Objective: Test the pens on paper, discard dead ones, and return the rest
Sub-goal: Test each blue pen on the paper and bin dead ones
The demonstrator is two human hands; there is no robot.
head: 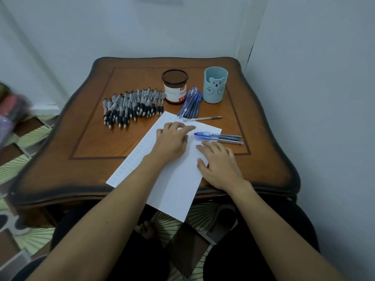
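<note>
A white sheet of paper (178,179) lies slanted on the wooden table (85,138), its near corner hanging over the front edge. My left hand (172,141) rests flat on the sheet's upper part, fingers pointing right. My right hand (220,165) lies flat on the sheet's right edge. Neither hand holds a pen. Three blue pens (219,137) lie just beyond my right fingertips. A single clear pen (203,118) lies past the paper's top corner. A heap of black-grip pens (132,106) and a bundle of blue pens (191,103) sit further back.
A dark mesh pen cup (175,87) with a red-and-white label stands behind the paper. A pale blue bear cup (215,85) stands to its right. Walls close in behind and on the right. A blurred colourful object (12,110) is at the left edge.
</note>
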